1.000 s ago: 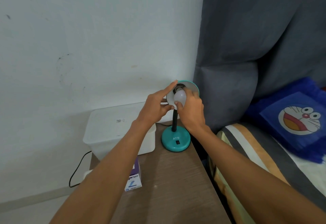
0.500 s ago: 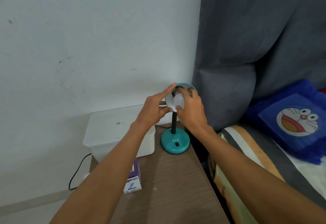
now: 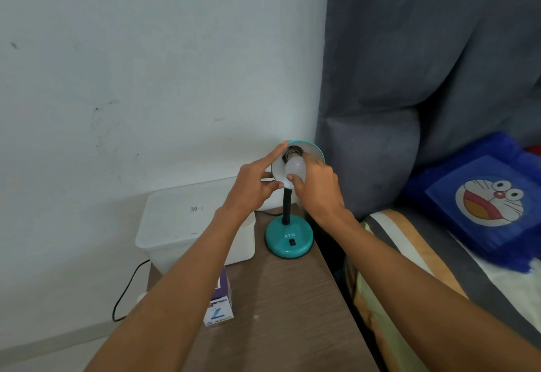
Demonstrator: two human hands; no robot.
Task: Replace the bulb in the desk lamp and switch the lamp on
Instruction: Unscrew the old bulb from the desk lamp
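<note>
Teal shade (image 3: 317, 150), round and shallow, cups a frosted white bulb (image 3: 295, 170) that sits at its dark socket. Right hand (image 3: 317, 188) is on it, thumb and fingers wrapped round the smooth glass. Left hand (image 3: 253, 186) steadies the shade's rim, forefinger stretched along the edge, other fingers loosely curled and holding nothing else. Black neck drops to a glossy teal base (image 3: 289, 238) with a small switch, standing at the back right corner of a wood-grain table (image 3: 292, 307), close to its right edge. Just beside the base, a lidded white plastic bin (image 3: 187, 225); contents can't be seen. Small purple and white box (image 3: 220, 303) stands near the left edge, half hidden by the forearm. Bare tabletop stretches in front of the base. Grey curtain (image 3: 409, 79) hangs close behind the shade.
</note>
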